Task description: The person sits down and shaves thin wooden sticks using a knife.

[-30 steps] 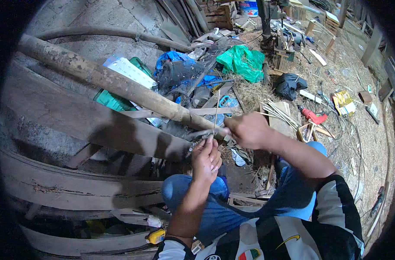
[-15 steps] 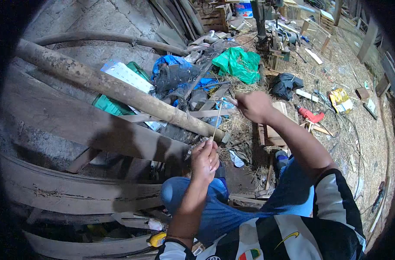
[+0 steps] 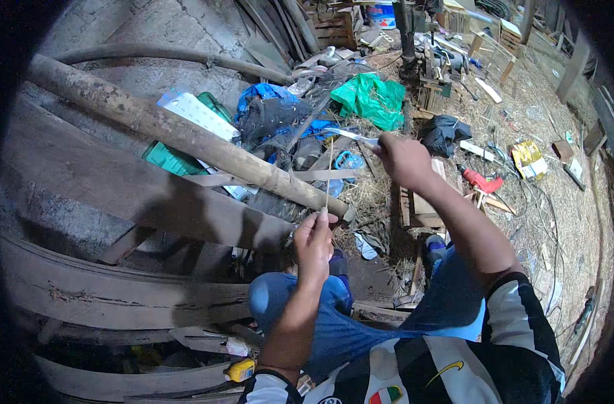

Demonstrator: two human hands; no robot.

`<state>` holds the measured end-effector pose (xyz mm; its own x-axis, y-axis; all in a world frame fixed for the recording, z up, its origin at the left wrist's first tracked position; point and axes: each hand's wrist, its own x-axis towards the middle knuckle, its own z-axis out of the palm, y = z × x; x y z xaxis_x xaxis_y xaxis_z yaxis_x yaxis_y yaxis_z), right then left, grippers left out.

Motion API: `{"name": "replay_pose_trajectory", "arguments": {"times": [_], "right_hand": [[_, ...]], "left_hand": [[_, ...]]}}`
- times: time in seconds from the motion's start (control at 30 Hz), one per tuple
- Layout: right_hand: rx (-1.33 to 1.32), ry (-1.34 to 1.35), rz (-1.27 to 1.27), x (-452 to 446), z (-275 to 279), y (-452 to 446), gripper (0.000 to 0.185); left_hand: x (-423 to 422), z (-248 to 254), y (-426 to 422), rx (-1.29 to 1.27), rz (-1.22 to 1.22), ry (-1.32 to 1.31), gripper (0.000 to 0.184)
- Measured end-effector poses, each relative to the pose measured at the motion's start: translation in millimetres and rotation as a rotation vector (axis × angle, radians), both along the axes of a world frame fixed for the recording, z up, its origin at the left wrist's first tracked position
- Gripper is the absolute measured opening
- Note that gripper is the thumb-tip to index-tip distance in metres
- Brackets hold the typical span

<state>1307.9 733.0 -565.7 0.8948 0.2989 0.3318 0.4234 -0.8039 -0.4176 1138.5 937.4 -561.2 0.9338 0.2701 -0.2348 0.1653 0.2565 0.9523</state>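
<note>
My left hand pinches the lower end of a thin wooden stick, which points upward and away from me. My right hand is closed around the handle of a knife. Its shiny blade reaches left from the fist to the area of the stick's upper tip; whether the two touch I cannot tell. The knife handle is mostly hidden by my fingers. Below the hands are my knees in blue jeans.
A thick bamboo pole slants across the left, above wide wooden boards. Beyond lie a green plastic bag and a black bag. On the straw-covered right side are a red drill, cables and a yellow packet.
My right hand has shifted slightly right and down, and the knife blade now shows clearly, pointing left. The stick stands more upright, its upper end moved left.
</note>
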Motion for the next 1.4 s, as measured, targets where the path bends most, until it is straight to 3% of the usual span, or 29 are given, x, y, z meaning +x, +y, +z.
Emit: {"name": "replay_pose_trajectory", "arguments": {"times": [0.13,0.2,0.43,0.77,0.87,1.0,1.1,1.3,1.4], "right_hand": [[0.115,-0.156,0.113,-34.7,10.9,14.7,0.021],[0.142,-0.183,0.343,-48.7,14.2,18.9,0.021],[0.056,-0.033,0.564,-67.9,6.1,33.2,0.023],[0.014,-0.039,0.523,-69.0,23.0,28.3,0.021],[-0.035,0.021,0.364,-44.1,15.9,22.3,0.020],[-0.054,0.018,0.297,-41.7,18.1,20.6,0.019],[-0.006,-0.013,0.421,-48.4,10.6,22.4,0.021],[-0.045,0.115,0.216,-14.9,11.0,11.6,0.026],[0.020,0.045,0.293,-16.6,3.6,12.0,0.027]], "left_hand": [[3.0,3.0,-4.5,0.049,0.033,-0.040,0.028],[3.3,3.5,-5.1,0.042,0.053,-0.039,0.028],[3.8,3.3,-6.0,0.021,0.087,-0.066,0.025],[-0.5,1.3,-8.7,0.188,0.110,-0.159,0.020],[-0.5,3.4,-9.6,0.204,0.091,-0.126,0.025],[-2.6,3.3,-12.6,0.175,0.071,-0.118,0.026],[-3.1,6.4,-11.4,0.193,0.053,-0.091,0.025],[-4.0,5.1,-11.6,0.184,0.007,-0.091,0.026],[-3.6,5.6,-8.3,0.150,0.000,-0.054,0.026]]}}
